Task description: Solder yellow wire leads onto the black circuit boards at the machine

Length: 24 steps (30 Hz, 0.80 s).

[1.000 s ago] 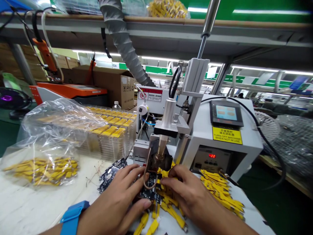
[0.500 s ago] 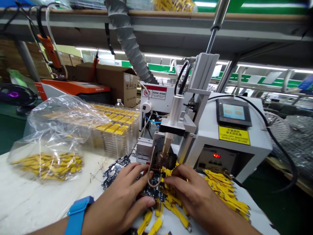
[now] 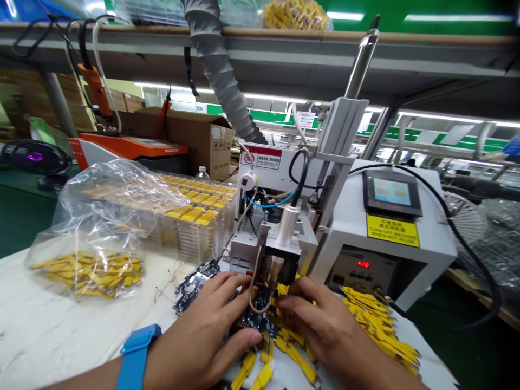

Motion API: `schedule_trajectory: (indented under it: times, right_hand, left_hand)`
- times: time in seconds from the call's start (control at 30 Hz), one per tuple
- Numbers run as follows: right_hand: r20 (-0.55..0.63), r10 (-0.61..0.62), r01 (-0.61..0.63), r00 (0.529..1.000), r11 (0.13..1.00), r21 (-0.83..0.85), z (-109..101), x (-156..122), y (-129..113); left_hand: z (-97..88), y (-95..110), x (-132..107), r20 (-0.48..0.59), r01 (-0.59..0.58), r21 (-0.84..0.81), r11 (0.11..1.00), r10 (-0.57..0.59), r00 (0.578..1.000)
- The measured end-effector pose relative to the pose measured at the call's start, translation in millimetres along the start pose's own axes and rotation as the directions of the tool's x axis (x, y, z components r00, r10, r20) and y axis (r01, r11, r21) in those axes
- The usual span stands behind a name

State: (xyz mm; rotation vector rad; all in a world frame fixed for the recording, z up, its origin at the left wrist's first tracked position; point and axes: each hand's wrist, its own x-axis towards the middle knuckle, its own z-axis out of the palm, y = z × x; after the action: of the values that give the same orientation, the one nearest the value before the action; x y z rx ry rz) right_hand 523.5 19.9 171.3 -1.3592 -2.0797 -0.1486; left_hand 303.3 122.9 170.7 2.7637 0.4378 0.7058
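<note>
My left hand (image 3: 221, 319), with a blue wristband (image 3: 136, 352), grips the near left side of a black circuit board (image 3: 258, 319), thumb in front and fingers along its edge. My right hand (image 3: 320, 319) is closed at the right of the board, its thumb and fingertips pinching a yellow flat cable (image 3: 282, 300); the fingertips are partly hidden. Between the hands, the metal soldering head (image 3: 276, 268) of a machine is lowered close over the board, a bent tube beside it. I cannot tell whether its tip touches. Loose yellow cables (image 3: 294, 355) lie below the board.
More black boards (image 3: 195, 284) lie beside my left hand. A pile of yellow cables (image 3: 376, 319) is at right, under the machine's control box (image 3: 400, 216). At left are a clear bag (image 3: 87, 271) of yellow pieces and stacked clear trays (image 3: 195, 233). A shelf (image 3: 284, 51) runs overhead.
The soldering head and its cylinder have come down towards the board. The whole view has shifted slightly. Both hands keep their places at the board.
</note>
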Motion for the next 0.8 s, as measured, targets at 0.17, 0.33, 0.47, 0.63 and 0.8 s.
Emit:
schedule_trajectory:
  times: [0.17,0.33,0.47,0.63,0.8]
  right_hand:
    - [0.0,-0.007,0.007,1.0,1.0,-0.003,-0.1,0.0,0.0]
    - [-0.012,-0.013,0.013,1.0,1.0,-0.005,0.7,-0.9,0.5]
    - [-0.018,-0.026,0.026,0.999,0.999,-0.022,0.0,0.9,-0.4]
    - [-0.03,-0.035,0.034,0.999,0.999,-0.035,-0.7,0.6,-1.3]
    - [0.007,-0.022,0.022,1.0,1.0,-0.019,-1.0,0.5,0.6]
  left_hand:
    - [-3.0,2.0,2.9,0.04,0.011,-0.029,1.0,-0.01,0.999]
    - [-4.6,1.8,1.1,0.032,0.01,-0.045,0.999,-0.009,0.999]
    - [-4.0,1.3,-0.2,0.044,0.018,-0.048,0.999,-0.016,0.999]
    - [-4.7,1.5,-0.3,0.038,0.027,-0.055,0.998,-0.025,0.999]
    - [-4.8,1.4,-1.1,0.036,0.025,-0.061,0.998,-0.022,0.999]
